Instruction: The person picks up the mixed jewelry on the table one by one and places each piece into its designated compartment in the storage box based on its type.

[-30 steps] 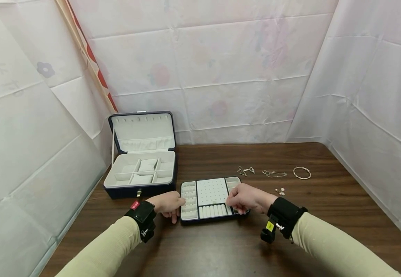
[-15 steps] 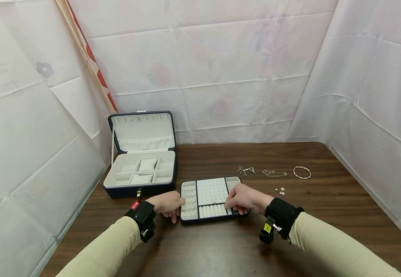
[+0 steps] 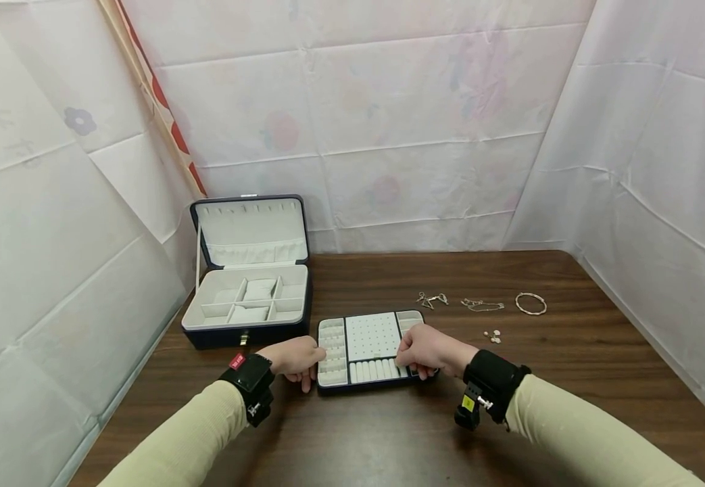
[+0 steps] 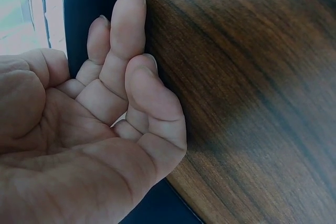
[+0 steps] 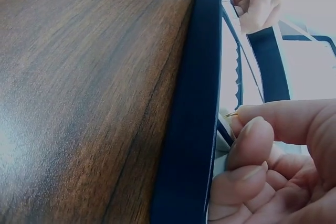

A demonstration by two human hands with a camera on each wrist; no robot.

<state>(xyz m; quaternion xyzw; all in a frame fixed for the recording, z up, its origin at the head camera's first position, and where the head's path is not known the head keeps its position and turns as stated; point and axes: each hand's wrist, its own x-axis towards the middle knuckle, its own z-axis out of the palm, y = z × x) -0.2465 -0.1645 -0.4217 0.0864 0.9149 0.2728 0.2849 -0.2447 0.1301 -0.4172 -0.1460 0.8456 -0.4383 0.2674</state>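
A navy jewelry tray (image 3: 374, 338) with pale lining lies on the table, its ring rolls (image 3: 373, 370) along the near side. At its left end rests my left hand (image 3: 294, 358), thumb over the rim and fingers curled beside the navy side wall (image 4: 84, 11). Over the right end of the ring rolls, my right hand (image 3: 431, 348) pinches a thin gold ring (image 5: 230, 114) between thumb and index finger. In the right wrist view only a sliver of the ring shows; the fingertips hide the rest.
Behind my left hand stands an open jewelry box (image 3: 249, 331) with two small cushions. On the right of the table (image 3: 389, 439) lie a tangled piece of jewelry (image 3: 432, 300), a chain (image 3: 482, 306), a bangle (image 3: 531, 304) and several small earring-like pieces (image 3: 495, 336).
My right wrist has shifted slightly left, its fingertips staying at the right end of the ring rolls. The left hand and the tray keep their places.
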